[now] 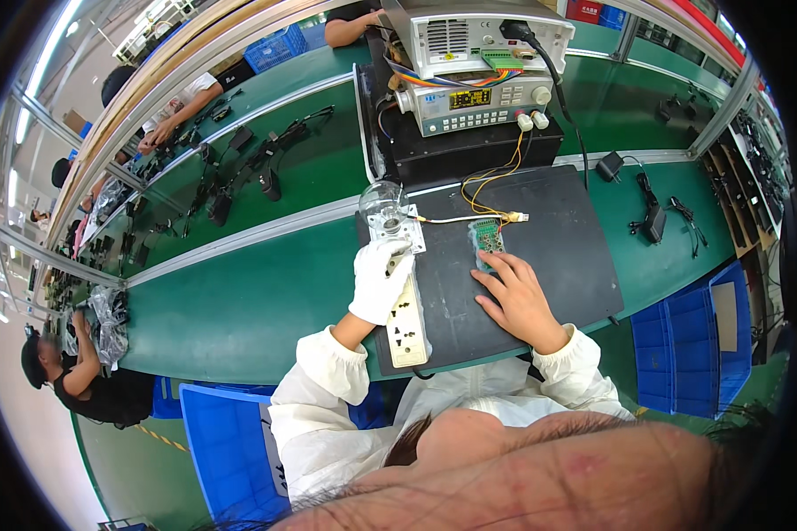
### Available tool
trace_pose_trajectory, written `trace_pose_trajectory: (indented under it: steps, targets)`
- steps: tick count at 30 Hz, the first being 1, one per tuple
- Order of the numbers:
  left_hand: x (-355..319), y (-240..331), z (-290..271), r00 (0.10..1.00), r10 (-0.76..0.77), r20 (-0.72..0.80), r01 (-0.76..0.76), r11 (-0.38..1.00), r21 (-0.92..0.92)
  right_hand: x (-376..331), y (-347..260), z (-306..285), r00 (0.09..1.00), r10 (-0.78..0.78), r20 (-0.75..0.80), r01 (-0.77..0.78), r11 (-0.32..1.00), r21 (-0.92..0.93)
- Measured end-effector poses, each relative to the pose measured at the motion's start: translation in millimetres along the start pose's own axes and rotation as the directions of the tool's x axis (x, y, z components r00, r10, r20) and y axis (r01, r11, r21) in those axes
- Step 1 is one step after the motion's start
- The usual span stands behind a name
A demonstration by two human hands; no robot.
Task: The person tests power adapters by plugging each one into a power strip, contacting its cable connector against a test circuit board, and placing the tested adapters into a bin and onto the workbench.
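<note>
My left hand (382,281), in a white glove, rests over the upper part of a long white power strip (406,329). Its fingers are curled together, and whatever they hold is hidden beneath the glove. Just beyond them a clear glass bulb (383,204) is mounted on a white base plate (413,232). My bare right hand (519,301) lies with fingers apart, its fingertips touching the near end of a small green circuit board (487,236) with round buttons. A white cable with a metal plug (515,217) lies just past the board.
A black mat (558,265) covers part of the green bench. Behind it, a bench instrument with a lit display (469,106) sits under another instrument (491,44). A black adapter (653,221) lies at right. Blue bins (682,345) flank the bench, and other people work at left.
</note>
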State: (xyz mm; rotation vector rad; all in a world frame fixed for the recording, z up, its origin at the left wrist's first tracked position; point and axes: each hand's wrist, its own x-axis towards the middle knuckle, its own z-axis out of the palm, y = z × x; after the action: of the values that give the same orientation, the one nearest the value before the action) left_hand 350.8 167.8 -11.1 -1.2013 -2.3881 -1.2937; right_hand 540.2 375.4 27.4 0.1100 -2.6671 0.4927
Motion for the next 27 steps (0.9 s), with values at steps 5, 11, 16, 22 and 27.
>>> trace_pose_trajectory:
  steps: [5, 11, 16, 22, 27]
  targets:
    - [0, 0, 0, 1.000, 0.008, -0.007, -0.008, 1.000, 0.014, 0, 0, 0, 1.000, 0.003, 0.002, -0.003, 1.000, 0.000]
    - [0, 1, -1, 1.000, -0.027, -0.013, 0.027, 0.999, -0.027, 1, -1, 0, 1.000, 0.005, 0.002, -0.005, 1.000, 0.000]
    - [0, -1, 0, 0.999, -0.032, -0.018, 0.031, 0.998, -0.059, 1, -1, 1, 1.000, 0.007, 0.004, -0.007, 1.000, -0.005]
    - [-2, 3, -2, 0.997, -0.074, 0.013, 0.075, 0.996, -0.042, 0, -2, -1, 1.000, 0.008, 0.001, -0.008, 1.000, 0.001]
    - [-2, -10, 4, 0.948, -0.015, -0.318, 0.024, 0.999, 0.025, -2, 0, 0, 1.000, 0.010, -0.002, -0.010, 1.000, -0.003]
